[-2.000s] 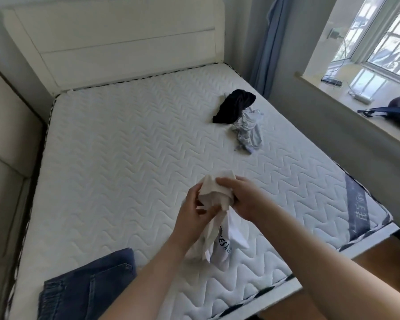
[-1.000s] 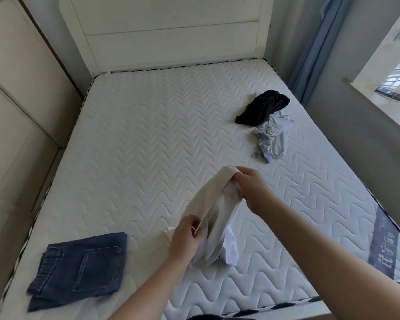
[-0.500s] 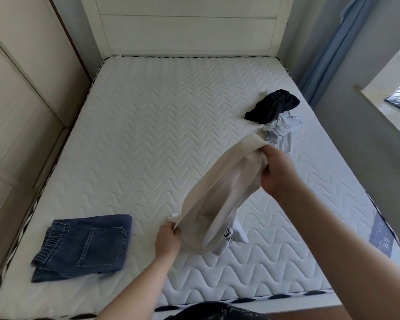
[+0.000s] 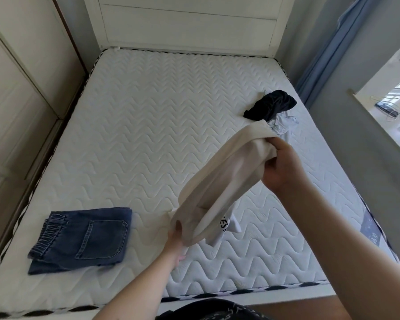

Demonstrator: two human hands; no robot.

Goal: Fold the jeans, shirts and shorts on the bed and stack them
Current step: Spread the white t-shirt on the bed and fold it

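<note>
A cream-white garment (image 4: 219,179) with black lettering hangs stretched above the mattress (image 4: 148,125). My right hand (image 4: 281,165) grips its upper end at the right. Lower down, my left hand (image 4: 176,236) grips its bottom end near the bed's front. Folded blue jeans (image 4: 81,239) lie flat at the front left of the bed. A crumpled black garment (image 4: 271,107) and a pale grey one (image 4: 284,123) lie together at the right side of the mattress, behind the held cloth.
A white headboard (image 4: 189,21) stands at the far end. Beige wardrobe panels (image 4: 16,88) run along the left side. A blue curtain (image 4: 328,47) and a windowsill (image 4: 388,125) with cables are on the right.
My hands have drawn apart, the right going up and right and the left down and left, stretching the cream garment out. The view has swung left.
</note>
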